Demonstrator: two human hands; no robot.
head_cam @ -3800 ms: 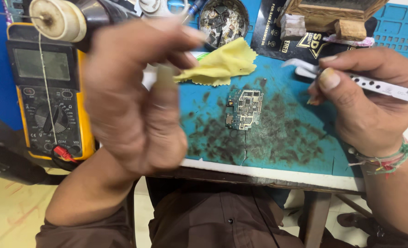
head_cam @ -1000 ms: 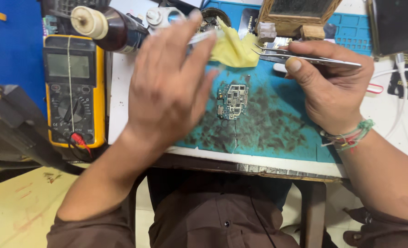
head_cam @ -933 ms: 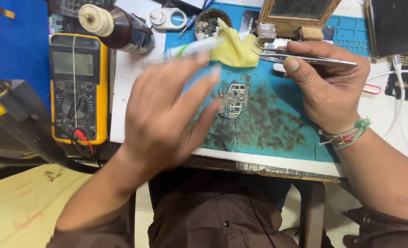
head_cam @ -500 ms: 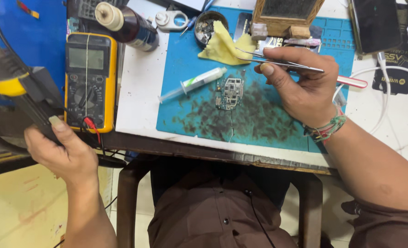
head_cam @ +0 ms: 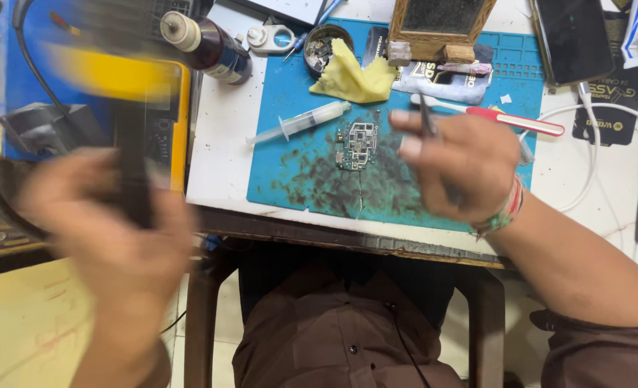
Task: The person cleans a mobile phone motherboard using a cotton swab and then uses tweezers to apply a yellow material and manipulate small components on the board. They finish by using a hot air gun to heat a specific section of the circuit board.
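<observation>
Down on the white workbench (head_cam: 225, 144) lies a stained teal rubber work mat (head_cam: 319, 179), and right in its middle sits the small bare green circuit board (head_cam: 357, 145), flat and untouched by either hand. Over it from the right side, the right hand (head_cam: 462, 169) hovers just beside the board, fingers pinched shut on thin dark metal tweezers (head_cam: 427, 118) that point up and away. Off to the left, well clear of the mat, the left hand (head_cam: 110, 230) is a blur, wrapped around a black-handled tool with a yellow body (head_cam: 128, 129); motion smears it too much to tell more. Just above the board lies a clear plastic syringe (head_cam: 301, 121), tilted, with a crumpled yellow cloth (head_cam: 351, 75) beyond it. A red-handled white brush (head_cam: 506, 116) rests behind the right hand. A dark brown bottle with a cream cap (head_cam: 207, 43) stands at upper left.
</observation>
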